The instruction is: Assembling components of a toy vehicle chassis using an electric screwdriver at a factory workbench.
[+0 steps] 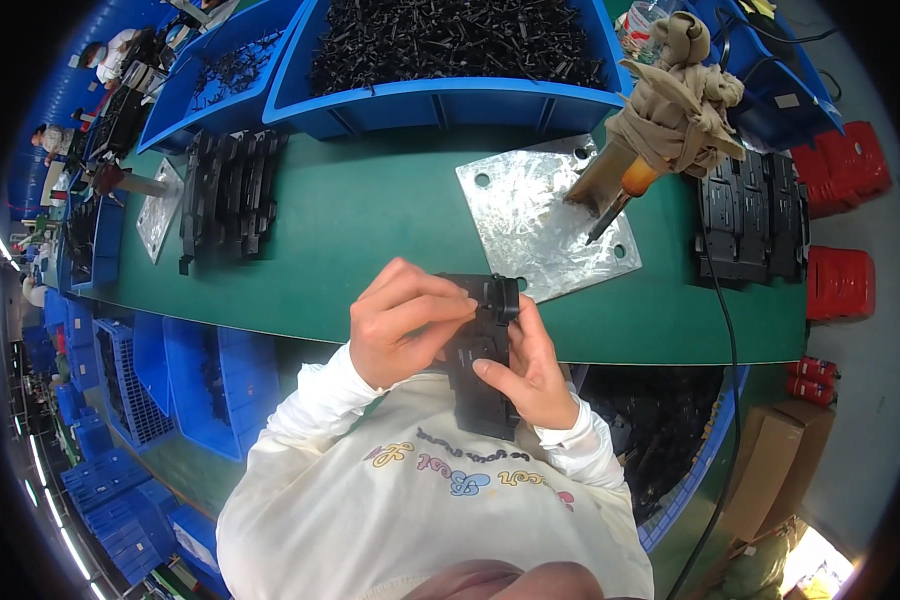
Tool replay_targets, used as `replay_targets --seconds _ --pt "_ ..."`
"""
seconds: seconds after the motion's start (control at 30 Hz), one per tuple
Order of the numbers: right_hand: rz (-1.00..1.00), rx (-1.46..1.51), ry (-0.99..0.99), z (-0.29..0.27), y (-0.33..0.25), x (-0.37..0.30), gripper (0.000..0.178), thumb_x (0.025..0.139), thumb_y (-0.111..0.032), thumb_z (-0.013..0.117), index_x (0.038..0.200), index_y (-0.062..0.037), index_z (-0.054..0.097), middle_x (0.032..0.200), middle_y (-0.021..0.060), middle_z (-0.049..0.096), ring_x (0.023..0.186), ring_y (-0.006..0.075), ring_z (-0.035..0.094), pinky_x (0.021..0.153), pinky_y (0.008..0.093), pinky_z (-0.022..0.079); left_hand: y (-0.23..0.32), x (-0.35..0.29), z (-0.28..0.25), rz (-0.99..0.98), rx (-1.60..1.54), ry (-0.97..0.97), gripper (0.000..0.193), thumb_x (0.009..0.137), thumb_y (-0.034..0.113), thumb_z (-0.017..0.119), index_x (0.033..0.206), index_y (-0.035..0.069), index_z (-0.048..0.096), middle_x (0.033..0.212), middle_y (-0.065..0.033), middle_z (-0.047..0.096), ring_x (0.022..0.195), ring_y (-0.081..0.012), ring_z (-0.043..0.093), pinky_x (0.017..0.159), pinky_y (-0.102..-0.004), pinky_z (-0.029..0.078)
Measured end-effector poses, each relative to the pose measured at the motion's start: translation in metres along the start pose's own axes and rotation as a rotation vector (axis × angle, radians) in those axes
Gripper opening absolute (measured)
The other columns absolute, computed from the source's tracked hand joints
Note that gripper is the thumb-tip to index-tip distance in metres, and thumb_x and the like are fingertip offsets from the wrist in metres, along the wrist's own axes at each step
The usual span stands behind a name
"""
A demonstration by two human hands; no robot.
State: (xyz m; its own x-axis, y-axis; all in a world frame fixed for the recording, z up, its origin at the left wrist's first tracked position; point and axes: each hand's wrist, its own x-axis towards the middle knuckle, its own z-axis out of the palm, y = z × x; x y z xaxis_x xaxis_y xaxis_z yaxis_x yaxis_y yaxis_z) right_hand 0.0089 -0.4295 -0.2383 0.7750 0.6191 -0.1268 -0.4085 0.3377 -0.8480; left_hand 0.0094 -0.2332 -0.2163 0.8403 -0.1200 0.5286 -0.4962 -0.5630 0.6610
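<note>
A long black plastic housing (477,385) is held upright against my chest, at the near edge of the green table. My right hand (538,375) grips it from the right, with the thumb lying across its front and the fingers behind. At its upper end, beside a rounded black end piece (506,298), the fingertips of my left hand (405,322) are pinched together. Whatever they hold, if anything, is too small or hidden to make out. Beyond my hands lies a scratched metal plate (530,215), and a soldering iron-like tool (634,182) with a cloth-wrapped upper part hangs tip-down over it.
Blue bins (440,108) of small black parts stand along the table's back. Stacked black housings lie at the left (232,195) and right (745,225). A black cable (728,340) runs down at the right, near red stools (840,283) and a cardboard box (775,465).
</note>
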Motion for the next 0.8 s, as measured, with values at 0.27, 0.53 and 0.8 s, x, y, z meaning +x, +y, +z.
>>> replay_targets --seconds 0.27,0.53,0.8 --pt "0.017 -0.026 0.038 -0.0033 -0.0013 0.0001 0.061 0.087 0.002 0.061 0.14 -0.0008 0.031 0.128 0.0121 0.051 0.118 0.0173 0.051 0.1 0.0321 0.041 0.0029 0.0017 0.0024 0.016 -0.005 -0.021 0.031 0.06 -0.008 0.077 0.087 0.007 0.073 0.086 -0.0035 0.068 0.071 -0.0209 0.057 0.061 -0.0304 0.046" --pt "-0.065 -0.119 0.124 -0.0006 -0.0007 0.0029 0.04 0.093 -0.003 0.056 0.13 0.0004 0.042 0.12 0.0088 0.056 0.107 0.0125 0.054 0.091 0.027 0.045 0.0034 0.0046 0.0004 0.055 0.006 -0.065 0.033 0.059 -0.008 0.077 0.088 0.007 0.073 0.086 -0.0034 0.067 0.072 -0.0207 0.058 0.061 -0.0296 0.046" --pt "-0.145 -0.151 0.173 0.0059 0.0041 0.0023 0.034 0.096 -0.006 0.053 0.128 0.0007 0.043 0.116 0.0081 0.058 0.1 0.0108 0.056 0.086 0.0252 0.046 0.0076 0.0005 0.0038 0.149 0.102 0.054 0.041 0.053 -0.008 0.078 0.091 0.007 0.075 0.088 -0.0044 0.067 0.07 -0.0225 0.056 0.06 -0.0304 0.047"
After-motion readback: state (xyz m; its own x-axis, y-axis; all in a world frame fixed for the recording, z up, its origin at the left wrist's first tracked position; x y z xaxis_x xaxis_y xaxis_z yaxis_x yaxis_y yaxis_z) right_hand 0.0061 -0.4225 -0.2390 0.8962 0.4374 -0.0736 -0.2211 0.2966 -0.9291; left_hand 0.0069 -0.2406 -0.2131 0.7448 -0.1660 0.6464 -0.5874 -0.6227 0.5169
